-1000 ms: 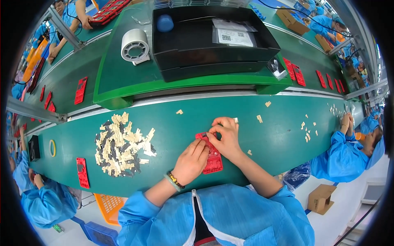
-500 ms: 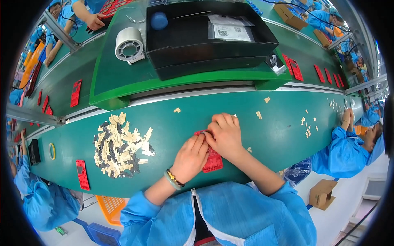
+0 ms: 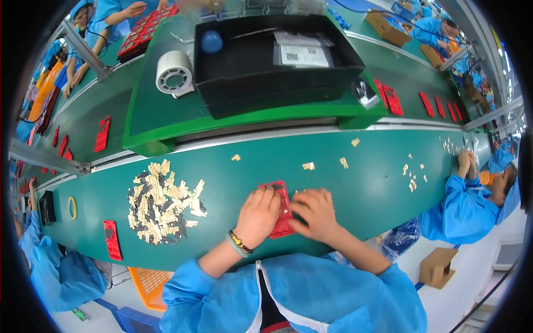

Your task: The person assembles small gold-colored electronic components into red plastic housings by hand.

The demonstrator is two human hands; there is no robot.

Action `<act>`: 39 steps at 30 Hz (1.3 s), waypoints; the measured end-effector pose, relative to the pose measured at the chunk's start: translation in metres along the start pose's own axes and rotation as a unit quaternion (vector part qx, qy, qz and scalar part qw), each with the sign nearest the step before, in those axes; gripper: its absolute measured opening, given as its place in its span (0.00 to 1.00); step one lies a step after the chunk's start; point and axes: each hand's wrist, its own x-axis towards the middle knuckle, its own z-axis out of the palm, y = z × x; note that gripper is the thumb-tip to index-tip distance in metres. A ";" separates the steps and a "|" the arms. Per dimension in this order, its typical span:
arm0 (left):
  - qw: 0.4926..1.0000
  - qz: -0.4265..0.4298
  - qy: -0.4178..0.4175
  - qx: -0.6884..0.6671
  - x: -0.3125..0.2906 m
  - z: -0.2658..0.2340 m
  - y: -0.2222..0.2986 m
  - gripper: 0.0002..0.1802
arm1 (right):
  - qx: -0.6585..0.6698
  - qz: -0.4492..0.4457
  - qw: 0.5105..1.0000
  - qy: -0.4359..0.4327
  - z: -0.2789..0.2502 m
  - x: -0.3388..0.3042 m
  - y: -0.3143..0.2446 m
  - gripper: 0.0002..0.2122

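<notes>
A red plastic housing [image 3: 285, 213] lies on the green work table in front of me, its long side pointing away. My left hand [image 3: 257, 217], with a beaded bracelet and a pale bangle at the wrist, grips the housing's left side with bent fingers. They cover part of its surface. Beside its right edge is my right hand [image 3: 318, 215], with thumb and fingers apart and nothing visible between them. A pile of small cream and dark grey pieces [image 3: 162, 204] spreads to the left.
A second red housing [image 3: 112, 240] lies at left, near a yellow tape ring [image 3: 72, 207]. Loose cream pieces [image 3: 308, 166] dot the table. Beyond, a raised green shelf [image 3: 233, 123] carries a black bin [image 3: 272, 83] and a white tape roll [image 3: 174, 73]. A co-worker [image 3: 458, 205] sits at right.
My right hand has come away from the top of the housing, moving right and nearer, and its fingers have parted. More of the housing shows. My left hand still grips its left side.
</notes>
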 end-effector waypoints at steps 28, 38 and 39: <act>0.780 -0.497 0.120 0.360 -0.171 -0.150 -0.182 0.28 | -0.080 -0.111 0.988 0.065 0.059 0.119 0.057 0.17; 0.802 -0.537 0.098 0.242 -0.358 -0.163 -0.229 0.27 | -0.077 0.059 0.958 0.271 0.006 0.039 0.161 0.07; 0.814 -0.500 0.184 0.229 -0.322 -0.161 -0.208 0.25 | -0.092 0.141 0.947 0.273 -0.005 0.029 0.181 0.07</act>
